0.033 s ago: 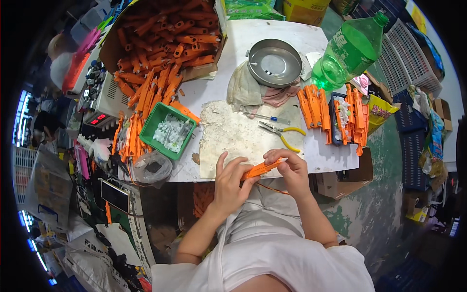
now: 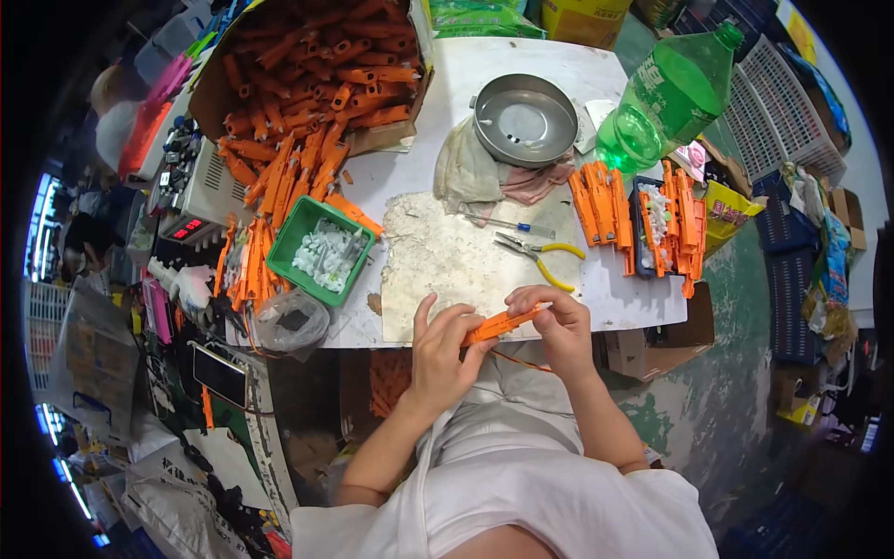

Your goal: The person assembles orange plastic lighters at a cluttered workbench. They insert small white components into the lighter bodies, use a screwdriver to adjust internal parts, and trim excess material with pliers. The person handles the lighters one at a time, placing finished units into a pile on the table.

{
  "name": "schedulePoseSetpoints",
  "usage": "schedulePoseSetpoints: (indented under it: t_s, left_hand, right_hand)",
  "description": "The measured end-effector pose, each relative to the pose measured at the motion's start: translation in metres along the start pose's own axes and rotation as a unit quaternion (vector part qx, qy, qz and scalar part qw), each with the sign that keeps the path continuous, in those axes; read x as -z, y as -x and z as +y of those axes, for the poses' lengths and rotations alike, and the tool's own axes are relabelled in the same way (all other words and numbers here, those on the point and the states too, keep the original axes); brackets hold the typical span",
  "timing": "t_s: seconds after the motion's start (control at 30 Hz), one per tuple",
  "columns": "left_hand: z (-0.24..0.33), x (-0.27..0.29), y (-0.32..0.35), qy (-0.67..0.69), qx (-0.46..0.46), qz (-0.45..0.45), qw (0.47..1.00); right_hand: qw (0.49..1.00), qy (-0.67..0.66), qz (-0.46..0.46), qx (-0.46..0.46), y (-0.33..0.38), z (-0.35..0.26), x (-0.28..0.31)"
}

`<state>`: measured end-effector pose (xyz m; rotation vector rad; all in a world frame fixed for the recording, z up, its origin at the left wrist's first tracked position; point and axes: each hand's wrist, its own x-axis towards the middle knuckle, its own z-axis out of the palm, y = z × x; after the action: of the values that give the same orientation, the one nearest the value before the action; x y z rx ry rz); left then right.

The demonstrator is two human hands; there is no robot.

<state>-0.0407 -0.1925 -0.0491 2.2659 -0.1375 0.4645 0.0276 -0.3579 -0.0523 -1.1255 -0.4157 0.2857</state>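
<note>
Between both hands, just over the table's near edge, I hold a long narrow orange plastic part (image 2: 503, 324). The thumb and fingers of my left hand (image 2: 443, 352) grip its left end, and the index finger stands raised. My right hand (image 2: 559, 331) pinches the right end between thumb and fingers. A thin orange wire hangs below the part toward my lap. Beyond my hands, pliers with yellow handles (image 2: 540, 253) and a screwdriver (image 2: 510, 224) with a blue-and-clear handle lie on a worn pale board (image 2: 428, 270).
A green tray (image 2: 305, 287) of small white pieces stands left, below a carton heaped with orange parts (image 2: 326, 79). Behind the board sit a metal bowl (image 2: 525, 121) on rags and a green bottle (image 2: 672, 93). More orange parts (image 2: 605, 205) stand in rows at right.
</note>
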Motion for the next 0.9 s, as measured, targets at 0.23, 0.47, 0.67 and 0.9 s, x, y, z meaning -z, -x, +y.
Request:
schedulePoseSetpoints:
  t_s: [0.23, 0.47, 0.67, 0.9]
  left_hand:
    - [0.015, -0.011, 0.005, -0.013, 0.02, 0.046, 0.999]
    - [0.015, 0.003, -0.017, 0.121, 0.072, -0.064, 0.988]
    - [0.007, 0.01, -0.028, 0.494, 0.283, -0.292, 0.769]
    - [0.012, 0.007, -0.012, 0.488, 0.326, -0.279, 0.76]
  right_hand:
    - [0.999, -0.009, 0.004, -0.053, -0.007, -0.011, -0.001]
    - [0.994, -0.071, 0.023, -0.085, -0.01, -0.012, 0.002]
    - [0.98, -0.113, -0.013, -0.164, -0.015, -0.03, -0.005]
    - [0.97, -0.125, -0.051, -0.202, -0.018, -0.026, -0.001]
